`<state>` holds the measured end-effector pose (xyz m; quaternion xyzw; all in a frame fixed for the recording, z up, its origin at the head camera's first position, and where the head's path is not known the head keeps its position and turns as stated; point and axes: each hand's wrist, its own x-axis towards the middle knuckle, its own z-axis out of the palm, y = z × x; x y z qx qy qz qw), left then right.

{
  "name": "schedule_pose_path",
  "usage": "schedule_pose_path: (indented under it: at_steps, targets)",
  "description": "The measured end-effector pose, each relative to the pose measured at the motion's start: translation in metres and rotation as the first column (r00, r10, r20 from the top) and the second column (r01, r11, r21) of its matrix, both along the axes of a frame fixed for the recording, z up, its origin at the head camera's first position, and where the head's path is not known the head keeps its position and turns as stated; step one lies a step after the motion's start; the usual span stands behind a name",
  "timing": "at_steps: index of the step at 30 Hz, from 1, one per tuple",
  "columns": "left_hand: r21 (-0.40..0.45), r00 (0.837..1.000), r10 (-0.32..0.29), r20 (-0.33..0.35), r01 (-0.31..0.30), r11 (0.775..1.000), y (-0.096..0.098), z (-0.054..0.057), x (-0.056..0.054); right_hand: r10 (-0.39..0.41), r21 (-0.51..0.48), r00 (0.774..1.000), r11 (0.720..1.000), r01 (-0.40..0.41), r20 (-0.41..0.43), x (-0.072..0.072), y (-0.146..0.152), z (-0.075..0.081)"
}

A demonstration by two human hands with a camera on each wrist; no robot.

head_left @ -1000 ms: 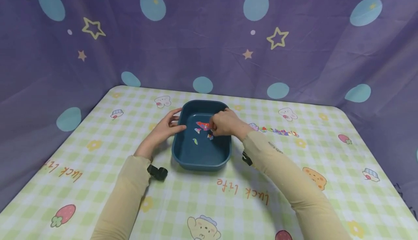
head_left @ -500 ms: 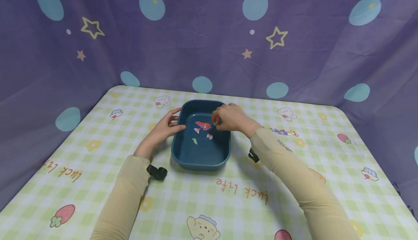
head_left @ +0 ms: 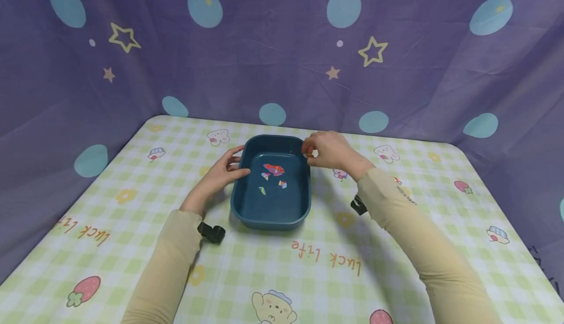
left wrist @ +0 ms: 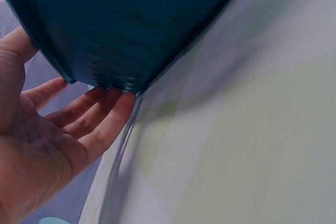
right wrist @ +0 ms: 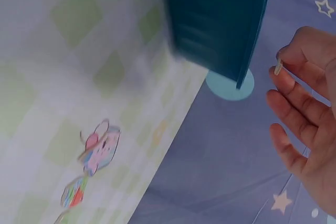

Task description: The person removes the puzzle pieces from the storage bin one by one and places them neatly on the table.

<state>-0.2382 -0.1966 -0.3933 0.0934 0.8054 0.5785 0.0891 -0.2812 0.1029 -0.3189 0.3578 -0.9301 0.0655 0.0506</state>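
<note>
My left hand (head_left: 220, 173) holds the left side of a dark teal plastic basin (head_left: 270, 224), thumb over the rim and fingertips against the outer wall. Several small colourful flat pieces lie on its floor, among them a red piece (head_left: 274, 169) and a green one (head_left: 262, 191). Above the basin's far right rim, my right hand (head_left: 331, 150) pinches a small thin flat piece (right wrist: 279, 67) between thumb and index finger. Only its pale edge shows in the right wrist view; its kind is unclear.
More colourful flat pieces lie on the table right of the basin, such as a pink one (right wrist: 102, 148) and a striped one (right wrist: 74, 192); my right forearm covers part of their row. A checked cloth (head_left: 246, 270) covers the table. Behind hangs a purple curtain (head_left: 282, 69).
My right hand has risen from inside the basin, moving right and away to above the rim, with the pinched piece. My left hand and the basin have stayed put.
</note>
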Motion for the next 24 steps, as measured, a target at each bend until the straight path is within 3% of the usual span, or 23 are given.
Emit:
schedule_pose_path:
  at_steps: [9, 24]
  targets:
    - [0.006, 0.999, -0.007, 0.032, 0.007, 1.000, 0.007, 0.023, 0.014, -0.036, -0.040, 0.999, 0.999, 0.035, -0.023, 0.002, 0.029, -0.001]
    - [0.007, 0.999, -0.004, 0.043, 0.004, 1.000, 0.007, 0.023, 0.015, -0.159, -0.032, 0.987, 0.987, 0.160, 0.040, 0.009, 0.084, -0.013]
